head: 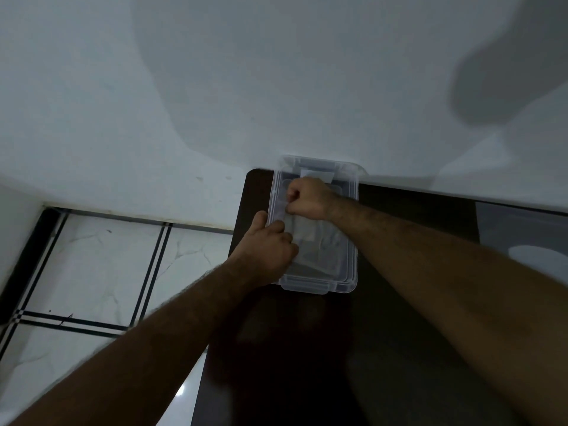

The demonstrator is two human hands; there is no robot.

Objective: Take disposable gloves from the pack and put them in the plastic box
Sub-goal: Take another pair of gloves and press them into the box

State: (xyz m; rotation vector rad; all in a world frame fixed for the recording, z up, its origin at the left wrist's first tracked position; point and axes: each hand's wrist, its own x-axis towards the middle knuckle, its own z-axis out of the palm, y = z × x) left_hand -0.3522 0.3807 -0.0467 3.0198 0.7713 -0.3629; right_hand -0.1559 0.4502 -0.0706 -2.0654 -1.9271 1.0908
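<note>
A clear plastic box (349, 272) stands on a dark table against the white wall. Thin, see-through disposable gloves (319, 241) lie crumpled inside it. My left hand (270, 241) reaches over the box's left rim, its fingers pinched on the glove film. My right hand (309, 196) is a closed fist over the far part of the box, gripping the same film. The light is dim, so I cannot make out the pack.
The dark table (307, 348) runs from the wall toward me. To its left lies a white tiled floor (92, 272) with black lines. A pale round reflection (538, 256) shows on the table's right side. Shadows of my arms fall on the wall.
</note>
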